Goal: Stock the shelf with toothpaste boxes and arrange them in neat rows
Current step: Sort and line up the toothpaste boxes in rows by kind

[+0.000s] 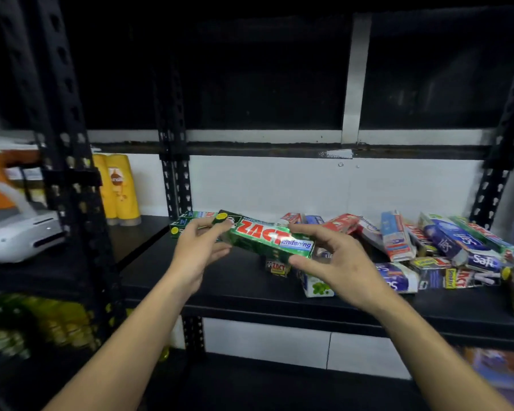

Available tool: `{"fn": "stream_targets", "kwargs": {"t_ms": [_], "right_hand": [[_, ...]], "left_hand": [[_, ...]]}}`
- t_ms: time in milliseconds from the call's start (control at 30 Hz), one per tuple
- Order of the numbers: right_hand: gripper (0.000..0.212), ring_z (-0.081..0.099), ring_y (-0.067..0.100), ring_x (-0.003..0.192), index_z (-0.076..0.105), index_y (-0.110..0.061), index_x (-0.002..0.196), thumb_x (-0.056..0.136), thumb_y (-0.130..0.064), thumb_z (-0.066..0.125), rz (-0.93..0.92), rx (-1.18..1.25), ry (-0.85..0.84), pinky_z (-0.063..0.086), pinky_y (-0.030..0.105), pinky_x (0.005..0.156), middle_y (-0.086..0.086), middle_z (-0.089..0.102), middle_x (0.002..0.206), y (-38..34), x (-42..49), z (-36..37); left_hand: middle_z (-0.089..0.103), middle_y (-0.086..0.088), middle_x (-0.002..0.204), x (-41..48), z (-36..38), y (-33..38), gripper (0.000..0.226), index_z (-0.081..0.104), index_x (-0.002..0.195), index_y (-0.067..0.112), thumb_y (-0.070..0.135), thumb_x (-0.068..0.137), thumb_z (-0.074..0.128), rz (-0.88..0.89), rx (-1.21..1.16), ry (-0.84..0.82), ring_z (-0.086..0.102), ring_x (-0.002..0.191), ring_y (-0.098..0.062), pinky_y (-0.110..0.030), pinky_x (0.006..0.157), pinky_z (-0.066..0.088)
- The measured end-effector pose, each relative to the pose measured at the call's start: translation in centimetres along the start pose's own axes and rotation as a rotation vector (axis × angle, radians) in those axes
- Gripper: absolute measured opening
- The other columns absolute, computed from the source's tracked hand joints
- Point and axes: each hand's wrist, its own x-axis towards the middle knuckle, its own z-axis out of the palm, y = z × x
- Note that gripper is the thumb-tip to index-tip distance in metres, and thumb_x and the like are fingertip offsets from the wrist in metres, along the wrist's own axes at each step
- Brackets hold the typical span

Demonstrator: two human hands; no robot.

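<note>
Two hands, left hand [196,250] and right hand [339,262], fingers curled round ZACT box [267,238] over black shelf [235,289]; jumbled boxes [428,247] 3 o'clock.

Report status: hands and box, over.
Left hand, right hand hold green Zact box by its ends, above shelf. Loose pile lies right, unsorted. Green boxes lie back left.

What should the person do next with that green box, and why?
Probably move the green box leftward and lay it against the matching boxes at the back left of the shelf. The left hand and right hand each grip one end, holding it above the shelf, and like boxes belong together; the pile on the right is jumbled.
</note>
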Motion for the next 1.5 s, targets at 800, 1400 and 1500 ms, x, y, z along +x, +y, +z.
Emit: {"fn": "stream_targets", "kwargs": {"t_ms": [800,1400,1500], "right_hand": [[0.059,0.056,0.008,0.115,0.056,-0.028,0.133,0.079,-0.038,0.078,-0.099,-0.438,-0.154,0.047,0.03,0.098,-0.008,0.062,0.129,1.6,4.2,12.3],[0.052,0.065,0.006,0.077,0.066,-0.03,0.117,0.071,-0.049,0.081,0.193,-0.118,-0.147,0.055,0.032,0.079,-0.008,0.068,0.084,1.0,3.2,12.3],[0.037,0.069,0.011,0.085,0.068,-0.029,0.113,0.076,-0.029,0.074,0.276,0.083,-0.242,0.055,0.038,0.089,-0.004,0.074,0.09,0.8,3.2,11.4]], "left_hand": [[0.064,0.012,0.111,0.3,-12.8,-3.8,0.044,0.06,0.12,0.023,0.034,0.082,0.079,0.239,0.769,0.224,0.064,0.092,-0.003,-0.018,0.075,0.051],[0.063,0.015,0.104,-1.6,-8.7,-5.3,0.031,0.069,0.102,0.026,0.042,0.077,0.081,0.363,0.79,0.271,0.061,0.094,0.0,-0.027,0.085,0.054],[0.072,0.016,0.098,-2.2,-8.3,-4.5,0.033,0.073,0.104,0.029,0.046,0.076,0.08,0.239,0.618,0.13,0.066,0.093,0.006,-0.025,0.09,0.055]]}}
